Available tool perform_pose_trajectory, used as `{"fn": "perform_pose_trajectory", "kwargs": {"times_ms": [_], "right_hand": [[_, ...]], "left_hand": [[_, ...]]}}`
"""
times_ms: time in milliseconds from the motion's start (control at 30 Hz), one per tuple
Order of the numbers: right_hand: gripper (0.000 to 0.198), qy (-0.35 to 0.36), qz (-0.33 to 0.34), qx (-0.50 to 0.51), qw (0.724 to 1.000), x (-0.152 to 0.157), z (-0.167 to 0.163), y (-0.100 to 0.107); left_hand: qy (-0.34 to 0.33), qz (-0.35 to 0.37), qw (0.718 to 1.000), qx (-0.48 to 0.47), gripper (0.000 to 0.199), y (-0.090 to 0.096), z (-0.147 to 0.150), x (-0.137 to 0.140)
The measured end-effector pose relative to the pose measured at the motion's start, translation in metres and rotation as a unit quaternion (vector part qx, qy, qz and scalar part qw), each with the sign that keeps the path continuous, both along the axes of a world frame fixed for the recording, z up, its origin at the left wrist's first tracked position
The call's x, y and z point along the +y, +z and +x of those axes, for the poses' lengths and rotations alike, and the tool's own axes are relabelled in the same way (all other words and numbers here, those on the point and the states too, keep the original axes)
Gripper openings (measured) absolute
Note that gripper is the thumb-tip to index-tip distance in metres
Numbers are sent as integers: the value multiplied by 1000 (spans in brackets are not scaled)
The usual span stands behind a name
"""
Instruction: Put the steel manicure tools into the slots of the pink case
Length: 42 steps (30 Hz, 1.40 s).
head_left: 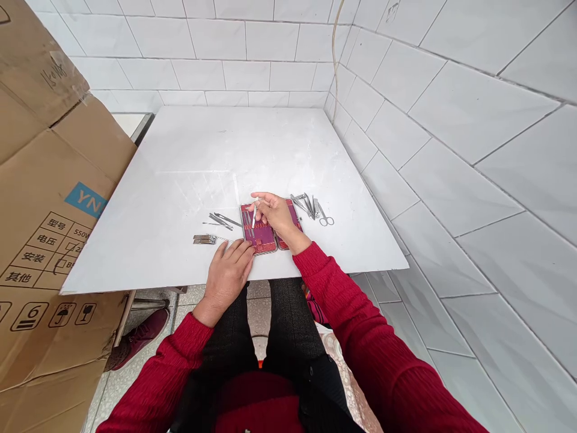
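Note:
An open manicure case [265, 247], red with a purple lining and a row of loops, lies near the table's front edge. Over its left half, my right hand [273, 213] pinches a slim, pale manicure tool [254, 218] upright; its exact kind is unclear. My left hand [229, 267] lies with fingers stretched out, their tips on the case's lower left corner. Left of the case are several thin metal tools [220, 221] and nail clippers [204, 239]. To its right are nippers [301, 202], more metal tools and small scissors [326, 221]. My right hand hides part of the case.
The white table [193, 144] reaches back to a tiled wall [216, 39], with another tiled wall [478, 144] close on the right. A large cardboard box [54, 180] stands against the left side. A shoe [142, 334] shows below on the left.

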State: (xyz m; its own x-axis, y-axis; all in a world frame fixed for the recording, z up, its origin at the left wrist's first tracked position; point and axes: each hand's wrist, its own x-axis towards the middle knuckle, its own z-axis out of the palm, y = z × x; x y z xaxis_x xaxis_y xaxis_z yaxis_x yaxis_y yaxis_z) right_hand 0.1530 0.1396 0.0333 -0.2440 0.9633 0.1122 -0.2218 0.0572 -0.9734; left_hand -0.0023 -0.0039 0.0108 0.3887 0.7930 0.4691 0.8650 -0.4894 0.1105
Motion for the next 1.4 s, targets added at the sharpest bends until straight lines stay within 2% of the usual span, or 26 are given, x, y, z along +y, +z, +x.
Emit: {"fn": "perform_pose_trajectory", "kwargs": {"times_ms": [200,733,967,1200,1400], "right_hand": [[24,-41,-1,-4,999,8,-1,-4],[9,-76,16,-90,993,16,-4,-6],[23,-71,18,-107,992,18,-1,-7],[12,-88,55,-143,984,18,-3,-13],[26,-118,165,-222,954,19,-2,-18]], "left_hand": [[3,-10,1000,-7,31,0,1,-1],[4,-13,1000,-13,31,1,1,-1],[4,1,1000,0,29,0,1,-1],[3,-6,1000,-2,28,3,2,-2],[3,-6,1000,7,29,4,2,-1]]}}
